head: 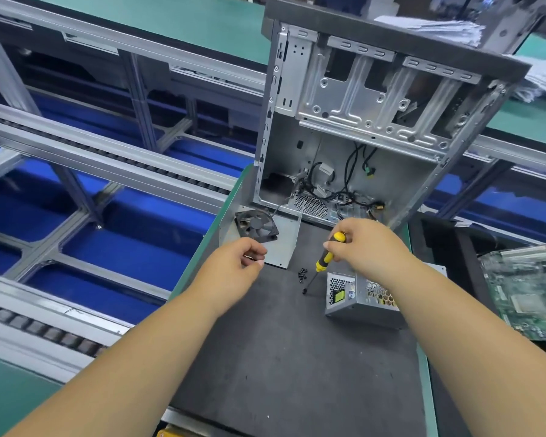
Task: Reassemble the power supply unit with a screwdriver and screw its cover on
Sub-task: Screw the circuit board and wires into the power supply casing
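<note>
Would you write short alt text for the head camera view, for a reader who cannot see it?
A person's right hand holds a yellow-and-black screwdriver, tip down by loose black screws on a dark mat. The left hand hovers near a cover with a fan; the power supply unit lies right.

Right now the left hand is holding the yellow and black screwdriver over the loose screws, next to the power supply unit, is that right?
Not quite: the head view shows the right hand holding the yellow and black screwdriver, not the left hand. The rest stands: its tip is down by the loose screws, next to the power supply unit.
</note>
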A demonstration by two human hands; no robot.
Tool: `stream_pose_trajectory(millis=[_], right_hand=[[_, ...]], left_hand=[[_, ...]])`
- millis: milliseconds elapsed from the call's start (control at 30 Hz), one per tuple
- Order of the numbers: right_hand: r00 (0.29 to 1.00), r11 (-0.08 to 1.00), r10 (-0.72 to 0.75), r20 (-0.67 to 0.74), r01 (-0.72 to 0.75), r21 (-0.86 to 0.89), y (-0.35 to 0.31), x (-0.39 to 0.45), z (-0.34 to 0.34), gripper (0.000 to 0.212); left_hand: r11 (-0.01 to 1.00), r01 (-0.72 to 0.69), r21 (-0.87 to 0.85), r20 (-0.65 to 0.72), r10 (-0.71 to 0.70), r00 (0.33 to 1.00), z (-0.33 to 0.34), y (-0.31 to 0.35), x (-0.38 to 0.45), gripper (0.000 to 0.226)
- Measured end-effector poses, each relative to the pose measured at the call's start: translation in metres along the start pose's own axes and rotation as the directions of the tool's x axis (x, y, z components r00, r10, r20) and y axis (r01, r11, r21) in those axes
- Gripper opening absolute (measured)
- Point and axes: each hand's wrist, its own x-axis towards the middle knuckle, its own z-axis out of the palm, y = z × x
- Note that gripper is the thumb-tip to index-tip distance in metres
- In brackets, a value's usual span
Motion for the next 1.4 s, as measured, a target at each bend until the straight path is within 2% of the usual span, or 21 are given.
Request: stream_pose_trajectory(millis=[167,267,433,500,567,633,733,900,1000,1100,1267,1400], right_hand=[[0.998,0.981,-0.010,-0.063,0.022,0.192,0.005,-0.001,-0.010,0.013],[0.994,0.968,-0.022,-0.107,0.048,0.247,0.005,-0.001,-0.016,0.011],[0.987,0.943,-0.043,-0.152,0.091,0.321,0.003,-0.008,-0.023,0.008],[0.980,0.918,-0.048,-0.195,0.120,0.379,0.007,-0.014,-0.029,0.007],[0.964,0.881,-0.044,-0.261,0.160,0.445,0.012,-0.024,-0.038,0.007],[0.947,0.816,-0.021,-0.320,0.201,0.542,0.019,-0.034,-0.048,0.009],[0.928,0.774,0.017,-0.373,0.224,0.592,0.029,-0.048,-0.065,0.008],[0.894,0.731,0.033,-0.446,0.283,0.621,0.056,-0.074,-0.090,0.007],[0.868,0.724,0.060,-0.494,0.303,0.620,0.075,-0.087,-0.102,0.009],[0.832,0.681,0.113,-0.543,0.333,0.652,0.093,-0.100,-0.107,0.010],[0.769,0.523,0.237,-0.594,0.414,0.745,0.118,-0.119,-0.102,0.012],[0.755,0.460,0.252,-0.605,0.457,0.761,0.134,-0.131,-0.103,0.014]], left_hand=[[0.997,0.069,0.023,0.028,-0.070,0.997,0.008,-0.001,-0.001,0.014],[0.991,0.134,0.018,0.039,-0.134,0.990,0.012,0.003,-0.001,0.012],[0.959,0.269,-0.090,0.070,-0.264,0.962,0.023,0.016,0.000,0.011],[0.905,0.360,-0.227,0.136,-0.337,0.932,0.029,0.023,0.000,0.012],[0.778,0.469,-0.418,0.242,-0.402,0.883,0.034,0.035,-0.001,0.014],[0.643,0.522,-0.560,0.336,-0.400,0.853,0.038,0.049,0.000,0.014],[0.545,0.522,-0.656,0.391,-0.347,0.853,0.049,0.074,0.004,0.013],[0.501,0.498,-0.708,0.389,-0.311,0.867,0.075,0.115,0.005,0.003],[0.509,0.472,-0.720,0.378,-0.282,0.882,0.091,0.135,0.001,0.009],[0.528,0.427,-0.734,0.329,-0.273,0.904,0.109,0.152,-0.004,0.002],[0.520,0.354,-0.778,0.252,-0.259,0.933,0.139,0.176,-0.019,0.011],[0.584,0.327,-0.743,0.218,-0.251,0.943,0.163,0.188,-0.034,0.016]])
